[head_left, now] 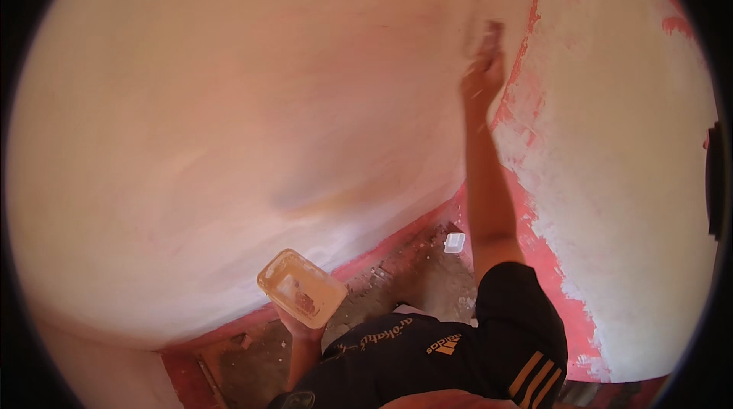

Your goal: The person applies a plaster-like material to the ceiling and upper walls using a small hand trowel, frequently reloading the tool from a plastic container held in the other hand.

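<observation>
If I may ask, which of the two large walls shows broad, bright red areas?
The right wall: red bands edge its pale coat. The left wall, behind the right hand, has only a thin red strip below.

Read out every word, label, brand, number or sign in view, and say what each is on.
Dark shirt, front: a line of gold lettering; wording not copied here.
Same shirt, beside it: a gold logo with lettering; also not copied.
Tool in the right hand: too blurred to tell.
Tub, walls: no lettering that I can make out.
</observation>
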`<state>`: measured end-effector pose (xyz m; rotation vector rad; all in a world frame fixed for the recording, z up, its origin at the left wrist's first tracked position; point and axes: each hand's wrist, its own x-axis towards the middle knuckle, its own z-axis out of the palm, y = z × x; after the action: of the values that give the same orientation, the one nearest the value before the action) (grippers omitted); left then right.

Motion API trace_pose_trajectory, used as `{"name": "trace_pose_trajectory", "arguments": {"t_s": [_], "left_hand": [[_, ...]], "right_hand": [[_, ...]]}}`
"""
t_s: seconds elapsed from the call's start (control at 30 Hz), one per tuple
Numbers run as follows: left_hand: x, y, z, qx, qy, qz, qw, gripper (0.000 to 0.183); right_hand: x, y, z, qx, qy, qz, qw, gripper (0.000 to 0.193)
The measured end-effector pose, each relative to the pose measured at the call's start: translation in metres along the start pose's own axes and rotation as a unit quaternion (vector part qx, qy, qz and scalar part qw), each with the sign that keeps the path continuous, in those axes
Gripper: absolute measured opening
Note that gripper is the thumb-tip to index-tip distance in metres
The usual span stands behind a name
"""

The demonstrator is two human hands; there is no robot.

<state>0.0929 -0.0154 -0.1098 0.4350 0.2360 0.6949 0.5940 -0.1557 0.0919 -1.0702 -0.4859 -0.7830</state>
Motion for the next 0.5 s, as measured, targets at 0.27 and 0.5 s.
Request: {"name": "trace_pose_trajectory", "arguments": {"t_s": [0.27, 0.5], "left_hand": [[0.015, -0.009, -0.021, 0.016, 0.019, 0.012, 1.0, 0.061], [0.012, -0.018, -0.034, -0.027, 0.051, 0.036, 0.998, 0.061]], "right_hand": [[-0.111, 0.002, 0.069, -0.197, -0.173, -0.24, 0.935, 0.039], [-0.069, -0.006, 0.015, -0.067, -0.129, 0.083, 0.986, 0.045]]}}
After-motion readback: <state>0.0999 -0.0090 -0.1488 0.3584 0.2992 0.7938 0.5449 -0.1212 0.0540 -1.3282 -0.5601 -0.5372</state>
